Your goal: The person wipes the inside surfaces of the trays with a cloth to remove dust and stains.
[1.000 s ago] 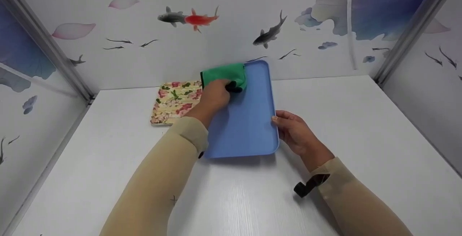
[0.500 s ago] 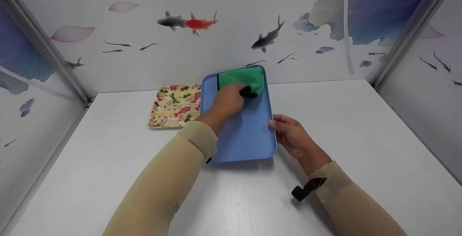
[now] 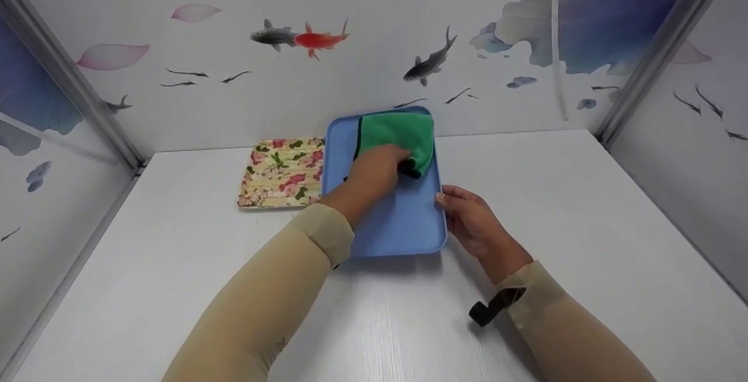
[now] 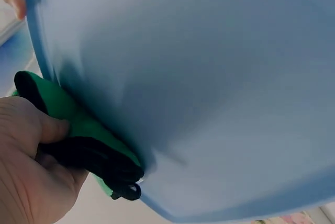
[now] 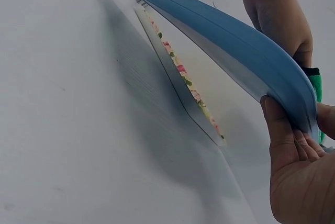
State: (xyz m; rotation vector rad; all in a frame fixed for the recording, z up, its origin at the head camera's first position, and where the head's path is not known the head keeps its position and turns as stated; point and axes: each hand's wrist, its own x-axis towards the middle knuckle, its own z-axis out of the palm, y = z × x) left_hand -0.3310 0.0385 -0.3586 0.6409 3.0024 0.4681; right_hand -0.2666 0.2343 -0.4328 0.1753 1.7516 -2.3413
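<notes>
A blue tray (image 3: 403,224) is held up at a tilt near the back wall. My right hand (image 3: 476,221) grips its right edge, with the thumb on the front and the fingers (image 5: 280,130) behind. My left hand (image 3: 377,174) pinches a folded green cloth (image 3: 400,131) with black trim and presses it on the upper part of the tray's face. In the left wrist view the thumb lies over the cloth (image 4: 86,130), by the tray's rim. Part of the tray is hidden behind the left hand and forearm.
A floral-patterned square tray (image 3: 280,174) stands just left of the blue one, by the back wall. The white table (image 3: 374,318) spreads out below and to both sides. White panels printed with fish (image 3: 321,40) and leaves enclose the back and sides.
My left hand has moved the green cloth from the tray's upper left to its upper right, then slightly down. My right hand keeps its grip on the edge.
</notes>
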